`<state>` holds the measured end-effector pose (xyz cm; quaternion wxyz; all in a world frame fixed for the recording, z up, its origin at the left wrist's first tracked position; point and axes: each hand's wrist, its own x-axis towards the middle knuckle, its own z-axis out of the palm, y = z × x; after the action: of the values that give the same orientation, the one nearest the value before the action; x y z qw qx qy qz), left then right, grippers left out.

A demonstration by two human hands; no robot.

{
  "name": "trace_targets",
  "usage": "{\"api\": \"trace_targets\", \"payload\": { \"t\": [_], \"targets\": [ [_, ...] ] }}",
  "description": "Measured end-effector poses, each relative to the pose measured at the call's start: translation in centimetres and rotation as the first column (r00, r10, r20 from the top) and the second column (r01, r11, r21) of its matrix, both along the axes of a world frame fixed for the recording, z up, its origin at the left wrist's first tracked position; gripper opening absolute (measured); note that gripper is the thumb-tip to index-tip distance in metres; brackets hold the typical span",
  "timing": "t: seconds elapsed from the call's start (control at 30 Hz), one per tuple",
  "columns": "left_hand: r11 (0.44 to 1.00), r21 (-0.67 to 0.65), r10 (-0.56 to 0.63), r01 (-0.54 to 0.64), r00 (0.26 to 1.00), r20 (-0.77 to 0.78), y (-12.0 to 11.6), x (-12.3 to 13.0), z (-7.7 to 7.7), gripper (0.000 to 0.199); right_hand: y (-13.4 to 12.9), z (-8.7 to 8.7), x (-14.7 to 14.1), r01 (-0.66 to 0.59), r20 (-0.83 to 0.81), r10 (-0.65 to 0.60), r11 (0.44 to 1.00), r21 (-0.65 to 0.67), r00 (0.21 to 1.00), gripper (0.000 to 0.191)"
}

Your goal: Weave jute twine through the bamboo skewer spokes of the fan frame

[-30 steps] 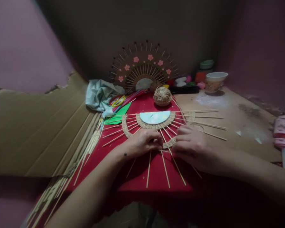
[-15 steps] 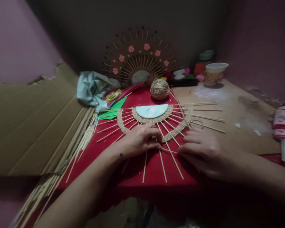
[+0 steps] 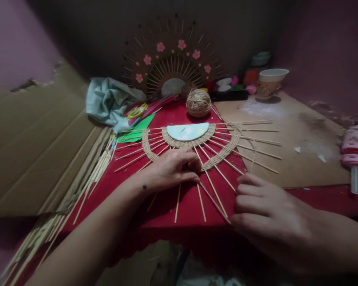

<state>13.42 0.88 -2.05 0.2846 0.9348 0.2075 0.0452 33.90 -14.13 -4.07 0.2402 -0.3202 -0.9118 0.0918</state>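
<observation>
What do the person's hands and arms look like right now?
Left hand and right hand are ungloved, with no sleeves, rings or watch visible. The left wrist bears a small, round dark mark.

Left fingers (image 3: 189, 176) pinch woven fan (image 3: 193, 143); right fingers (image 3: 252, 203) hold cord (image 3: 212, 198) taut.

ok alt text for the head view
A left hand rests on a partly woven stick fan over red cloth, a taut strand running from there to the right hand. Behind sit a twine ball and a flowered fan.
</observation>
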Motion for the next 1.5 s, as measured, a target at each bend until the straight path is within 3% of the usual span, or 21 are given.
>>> {"api": "trace_targets", "payload": {
  "t": [0.3, 0.47, 0.67, 0.77, 0.93, 1.13, 1.37, 1.5],
  "targets": [
    [1.0, 0.011, -0.015, 0.014, 0.998, 0.058, -0.1, -0.1, -0.2, 0.025, -0.5, -1.1, 0.0, -0.005, 0.043, 0.002, 0.998, 0.07, 0.999, 0.018],
    [0.991, 0.066, -0.119, 0.113, 0.988, 0.1, -0.5, -0.2, 0.0, 0.023, -0.5, -1.2, 0.2, -0.02, 0.032, 0.016, 0.994, 0.107, 0.999, 0.021],
    [0.972, -0.002, -0.233, 0.234, 0.969, 0.087, -1.1, 0.2, 0.7, 0.02, -0.6, -1.5, 0.9, -0.004, 0.071, -0.008, 0.986, 0.169, 0.997, 0.021],
    [0.96, 0.067, -0.277, 0.271, 0.957, 0.089, -1.5, 0.7, 0.5, 0.021, -0.7, -1.4, 1.0, -0.005, 0.087, -0.009, 0.986, 0.164, 0.996, 0.021],
    [0.861, 0.377, -0.335, 0.341, 0.938, -0.084, -2.3, 1.1, 0.3, 0.026, -0.7, -1.3, 0.9, 0.007, 0.074, -0.018, 0.989, 0.147, 0.997, 0.021],
    [0.694, 0.576, -0.398, 0.432, 0.897, -0.193, -3.5, 1.2, 0.1, 0.027, -0.5, -1.6, 0.7, 0.053, -0.005, -0.053, 0.988, 0.142, 0.999, 0.015],
    [0.632, 0.652, -0.406, 0.418, 0.896, -0.181, -3.9, 1.2, -0.4, 0.03, -0.1, -1.4, 0.9, 0.019, 0.048, -0.025, 0.991, 0.134, 0.999, 0.015],
    [0.637, 0.656, -0.398, 0.406, 0.901, -0.171, -3.7, 1.2, -0.3, 0.029, -0.1, -1.4, 1.0, 0.024, 0.074, -0.033, 0.992, 0.123, 0.997, 0.017]
  ]
}}
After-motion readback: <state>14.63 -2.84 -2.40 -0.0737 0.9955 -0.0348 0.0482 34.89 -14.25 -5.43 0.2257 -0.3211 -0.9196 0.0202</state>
